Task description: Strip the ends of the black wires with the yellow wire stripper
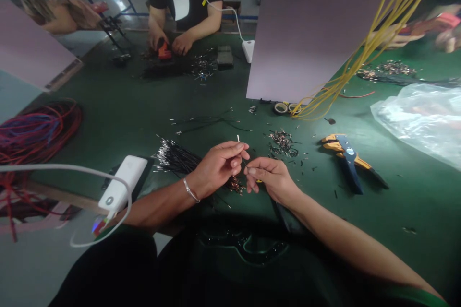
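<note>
Between finger and thumb, my left hand (220,163) pinches a thin black wire whose shiny metal terminal (238,138) sticks up past the fingertips. My right hand (270,177) pinches the same wire a little lower and to the right. Beneath my left hand lies a bundle of black wires (182,156), silvery terminals at its far left end and coppery ends (236,184) near my fingers. Just beyond my right hand is a pile of short wire scraps (283,143). A yellow and blue wire stripper (347,156) rests to the right.
A white power bank (123,183) with a cable lies left, near coiled red and blue wires (39,129). Yellow wires (345,72) hang beside a pale panel (298,29), with tape rolls (281,107) below. Across the table, a co-worker's hands (183,43) hold a red tool.
</note>
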The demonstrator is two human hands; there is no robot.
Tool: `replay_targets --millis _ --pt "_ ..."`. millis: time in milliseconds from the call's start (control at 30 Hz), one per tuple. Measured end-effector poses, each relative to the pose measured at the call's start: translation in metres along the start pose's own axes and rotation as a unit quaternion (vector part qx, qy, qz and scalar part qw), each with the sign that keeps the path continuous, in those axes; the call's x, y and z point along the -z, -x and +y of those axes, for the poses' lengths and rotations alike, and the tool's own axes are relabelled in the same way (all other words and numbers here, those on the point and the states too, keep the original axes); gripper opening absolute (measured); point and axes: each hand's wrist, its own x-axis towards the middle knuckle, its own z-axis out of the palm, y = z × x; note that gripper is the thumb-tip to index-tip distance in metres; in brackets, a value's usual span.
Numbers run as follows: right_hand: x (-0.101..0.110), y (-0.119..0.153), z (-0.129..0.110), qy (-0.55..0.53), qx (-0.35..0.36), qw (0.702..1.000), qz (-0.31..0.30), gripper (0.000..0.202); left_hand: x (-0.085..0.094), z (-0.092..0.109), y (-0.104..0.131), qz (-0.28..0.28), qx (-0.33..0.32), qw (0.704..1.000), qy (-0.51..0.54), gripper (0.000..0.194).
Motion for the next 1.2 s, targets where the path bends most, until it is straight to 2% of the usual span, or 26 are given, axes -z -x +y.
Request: replay_targets --millis 367,800,1200 --pt "0.0004 -0.0024 -0.0015 -0.033 -0.029 0.999 0.001 0.012 -0.0016 0.0024 0.0010 0.001 -0.043 0.999 -0.026 0.013" --pt "-0.0005 -0.0029 -0.0052 -0.048 -0.052 0.997 -0.010 0.007 -0.0049 0.0070 0.0012 0.032 -0.054 0.997 -0.043 0.007" --pt "-0.0010 -0.0035 -0.0023 -0.039 -0.035 0.999 0.010 0.005 -0.0028 0.0040 0.0006 0.011 -0.060 0.997 -0.043 0.008"
